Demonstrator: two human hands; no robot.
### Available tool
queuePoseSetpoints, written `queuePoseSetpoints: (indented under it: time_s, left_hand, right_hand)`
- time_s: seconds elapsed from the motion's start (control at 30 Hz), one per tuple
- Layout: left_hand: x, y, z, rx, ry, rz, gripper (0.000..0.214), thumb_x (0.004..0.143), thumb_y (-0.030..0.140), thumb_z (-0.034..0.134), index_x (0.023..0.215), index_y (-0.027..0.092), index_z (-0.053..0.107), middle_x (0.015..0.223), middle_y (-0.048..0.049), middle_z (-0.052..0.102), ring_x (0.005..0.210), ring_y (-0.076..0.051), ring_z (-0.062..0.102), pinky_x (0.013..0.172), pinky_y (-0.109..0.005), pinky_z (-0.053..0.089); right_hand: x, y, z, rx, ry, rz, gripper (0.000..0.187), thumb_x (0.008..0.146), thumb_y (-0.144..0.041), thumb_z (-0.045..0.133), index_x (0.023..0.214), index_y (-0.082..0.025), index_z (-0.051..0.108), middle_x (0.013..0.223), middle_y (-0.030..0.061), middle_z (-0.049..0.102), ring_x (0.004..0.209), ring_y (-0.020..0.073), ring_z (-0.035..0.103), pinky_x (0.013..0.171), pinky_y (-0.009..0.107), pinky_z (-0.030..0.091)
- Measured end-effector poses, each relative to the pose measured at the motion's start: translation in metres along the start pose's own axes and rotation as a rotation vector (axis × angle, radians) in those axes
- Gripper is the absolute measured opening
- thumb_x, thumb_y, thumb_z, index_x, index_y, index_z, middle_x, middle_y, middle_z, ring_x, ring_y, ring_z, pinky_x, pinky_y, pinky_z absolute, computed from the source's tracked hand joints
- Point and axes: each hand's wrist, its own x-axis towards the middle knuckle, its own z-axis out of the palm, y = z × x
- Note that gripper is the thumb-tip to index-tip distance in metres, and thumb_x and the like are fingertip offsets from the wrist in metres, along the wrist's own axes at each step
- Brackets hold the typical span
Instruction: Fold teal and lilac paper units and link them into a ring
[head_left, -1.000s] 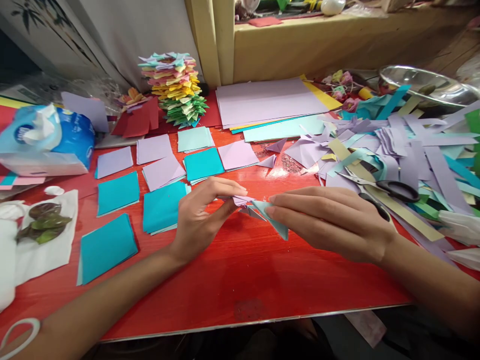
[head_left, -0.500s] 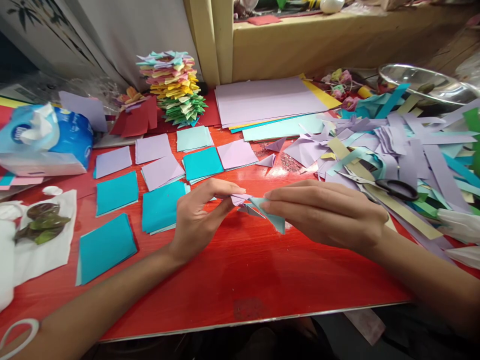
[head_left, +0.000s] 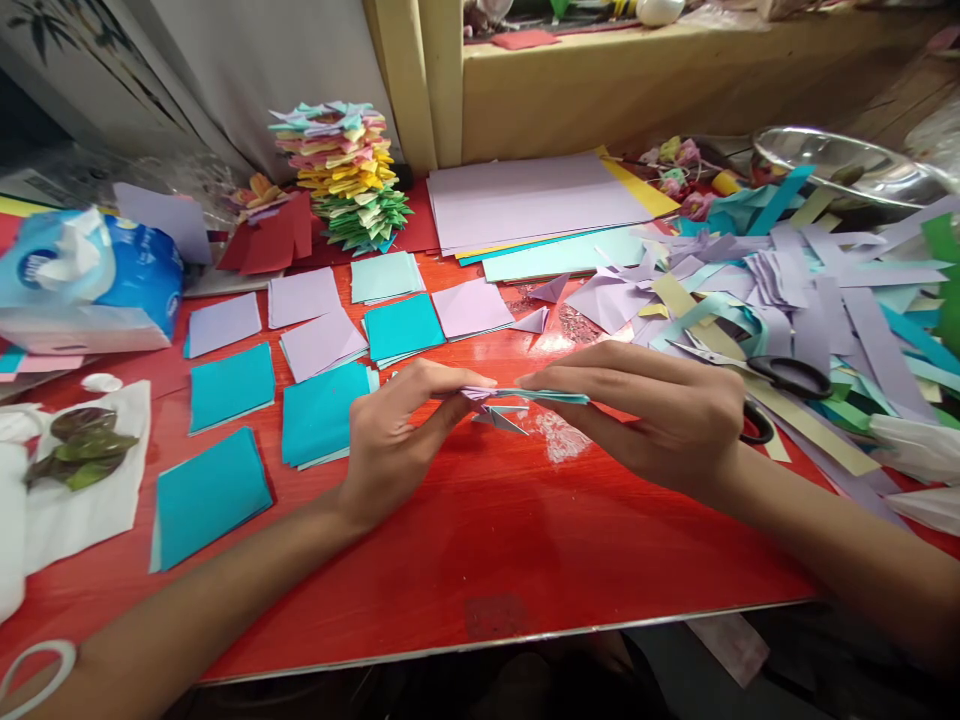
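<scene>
My left hand (head_left: pixel 409 430) pinches folded lilac paper (head_left: pixel 478 393) between thumb and fingers. Joined to it on the right is a folded light-blue paper piece (head_left: pixel 551 396), seen nearly edge-on. My right hand (head_left: pixel 652 400) is closed on this light-blue piece, fingers on top and thumb below. Both hands hold the pieces a little above the red table (head_left: pixel 420 570). Just beneath them a small pale folded paper (head_left: pixel 501 419) shows in part; whether it is attached I cannot tell.
Stacks of teal (head_left: pixel 215 497) and lilac squares (head_left: pixel 304 297) lie left of my hands. A tiered folded-paper piece (head_left: pixel 341 175) stands behind. Scissors (head_left: pixel 787 375) rest among paper strips (head_left: pixel 806 280) at right. A tissue pack (head_left: pixel 142 280) and a metal bowl (head_left: pixel 855 165) flank the table.
My right hand has turned the light-blue piece from hanging downward to nearly level, and the right thumb now shows beneath it. The left hand keeps its pinch.
</scene>
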Motion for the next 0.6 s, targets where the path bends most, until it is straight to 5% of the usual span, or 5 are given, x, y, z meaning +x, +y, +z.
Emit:
queuePoseSetpoints:
  time_s: [0.6]
  left_hand:
    - [-0.0027, -0.0015, 0.0002, 0.107, 0.023, 0.157, 0.021, 0.077, 0.008, 0.061, 0.095, 0.02, 0.063, 0.086, -0.0005, 0.069, 0.079, -0.014, 0.064, 0.069, -0.025, 0.051]
  right_hand:
    - [0.0002, -0.0063, -0.0021, 0.015, -0.028, 0.054, 0.022, 0.079, -0.005, 0.056, 0.086, -0.023, 0.065, 0.076, -0.0015, 0.069, 0.066, 0.0075, 0.062, 0.057, 0.016, 0.049]
